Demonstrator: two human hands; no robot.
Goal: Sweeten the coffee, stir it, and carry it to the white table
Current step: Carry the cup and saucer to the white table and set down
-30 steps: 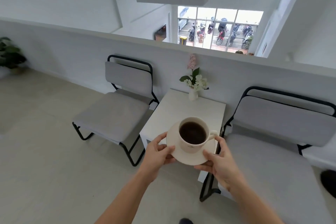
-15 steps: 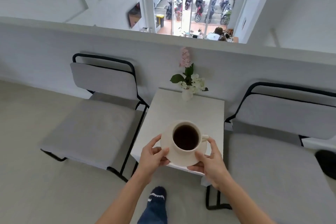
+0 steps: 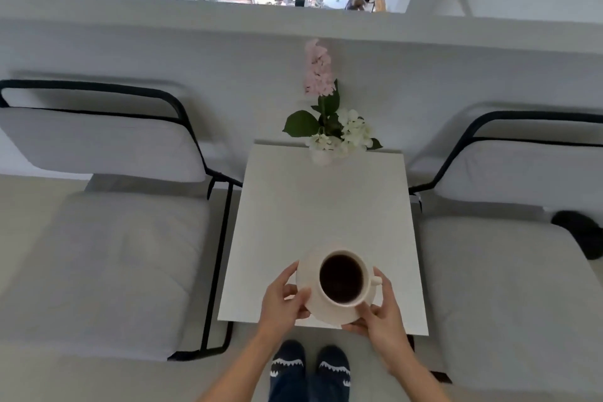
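A white cup (image 3: 342,279) full of dark coffee stands on a white saucer (image 3: 315,302), its handle pointing right. My left hand (image 3: 282,299) grips the saucer's left rim and my right hand (image 3: 380,313) grips its right front rim. Cup and saucer are over the near edge of the small white table (image 3: 313,215); I cannot tell whether the saucer touches the tabletop.
A small vase of pink and white flowers (image 3: 329,130) stands at the table's far edge. Grey cushioned chairs with black frames flank the table, one on the left (image 3: 107,254) and one on the right (image 3: 509,274). A low white wall runs behind. My feet (image 3: 310,369) are at the table's front.
I have stepped up to the table and the view has tilted down. The cup and saucer, held in both hands, have moved from in front of the table to over its near edge.
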